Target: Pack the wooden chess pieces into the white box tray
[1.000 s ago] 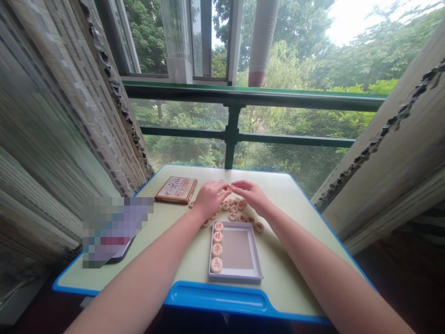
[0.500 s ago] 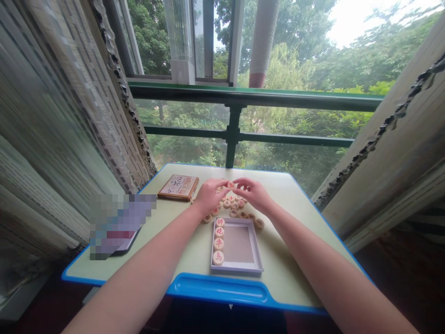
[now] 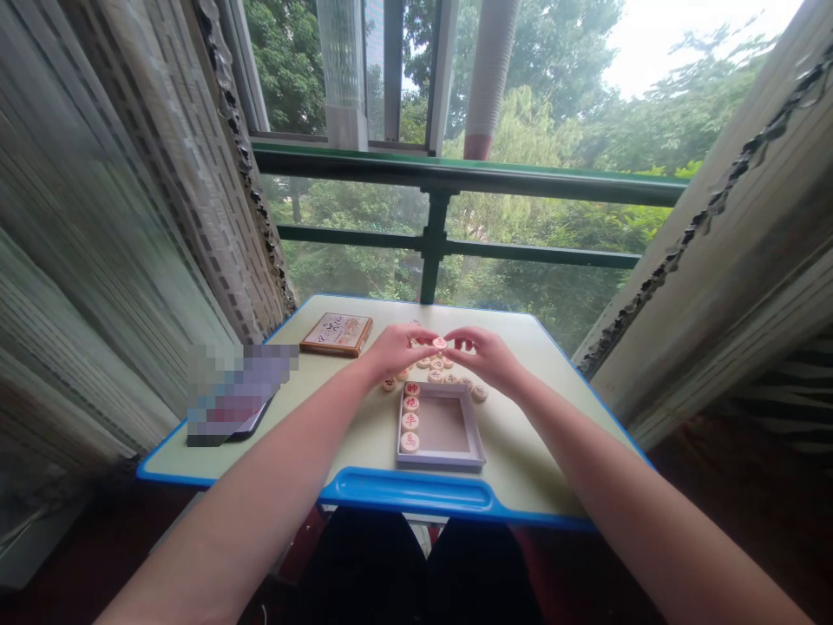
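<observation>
My left hand (image 3: 395, 350) and my right hand (image 3: 482, 354) meet above a heap of round wooden chess pieces (image 3: 437, 373) on the table. Both pinch one wooden chess piece (image 3: 440, 343) with a red mark between their fingertips, lifted a little above the heap. Just in front of the heap lies an open grey box tray (image 3: 474, 434). Several red-marked pieces (image 3: 409, 421) stand in a column along its left wall.
A brown printed box lid (image 3: 337, 334) lies at the back left of the pale green, blue-edged table (image 3: 553, 477). A blurred-out flat object (image 3: 235, 395) rests at the left edge. Curtains hang on both sides, with a green window railing (image 3: 455, 178) behind.
Both hands have lifted slightly with the piece pinched between them. The camera has drawn back and tilted, so the table looks smaller and higher in view.
</observation>
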The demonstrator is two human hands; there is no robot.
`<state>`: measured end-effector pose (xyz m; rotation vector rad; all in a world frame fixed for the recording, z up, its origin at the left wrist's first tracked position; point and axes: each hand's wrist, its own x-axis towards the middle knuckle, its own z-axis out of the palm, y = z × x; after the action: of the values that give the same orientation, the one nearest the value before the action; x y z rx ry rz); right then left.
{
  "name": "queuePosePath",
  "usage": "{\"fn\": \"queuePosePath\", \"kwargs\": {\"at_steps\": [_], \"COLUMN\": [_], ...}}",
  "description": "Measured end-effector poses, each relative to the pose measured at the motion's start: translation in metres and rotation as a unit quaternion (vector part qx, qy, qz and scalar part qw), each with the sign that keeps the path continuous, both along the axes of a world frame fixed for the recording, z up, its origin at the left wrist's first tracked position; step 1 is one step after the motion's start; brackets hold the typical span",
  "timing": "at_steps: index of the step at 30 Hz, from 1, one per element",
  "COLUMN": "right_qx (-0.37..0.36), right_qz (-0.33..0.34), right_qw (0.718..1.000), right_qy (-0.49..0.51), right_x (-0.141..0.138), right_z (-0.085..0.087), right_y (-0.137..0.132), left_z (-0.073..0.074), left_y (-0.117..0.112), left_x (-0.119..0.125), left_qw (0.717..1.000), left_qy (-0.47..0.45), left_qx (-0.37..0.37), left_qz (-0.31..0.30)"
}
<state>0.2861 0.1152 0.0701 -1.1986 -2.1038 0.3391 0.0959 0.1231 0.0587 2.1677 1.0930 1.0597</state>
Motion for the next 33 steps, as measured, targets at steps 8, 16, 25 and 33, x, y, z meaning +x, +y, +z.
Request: {"fn": "queuePosePath", "kwargs": {"at_steps": [8,16,25,33], "right_qx": [-0.019,-0.044,-0.041,-0.037], "right_qz": [0.003,0.039,0.070,0.077], "right_qw": [1.000,0.998,0.994,0.987], "right_qy": [-0.023,-0.028,-0.078,-0.135], "right_x": [0.002,-0.001,-0.003,-0.011], "right_z": [-0.008,-0.026,-0.029,-0.029], "right_y": [-0.025,-0.030,-0.032,-0.037], "left_z": [0.001,-0.007,-0.009,-0.012], "left_y": [-0.006,-0.016,-0.019,-0.017], "left_x": [-0.007,-0.013,-0.020,-0.018], "left_qw": [0.991,0.988,0.988,0.984], "left_qy": [0.070,0.136,0.127,0.165], "left_qx": [-0.075,-0.029,-0.011,-0.003], "left_qz": [-0.086,-0.064,-0.089,-0.072]}}
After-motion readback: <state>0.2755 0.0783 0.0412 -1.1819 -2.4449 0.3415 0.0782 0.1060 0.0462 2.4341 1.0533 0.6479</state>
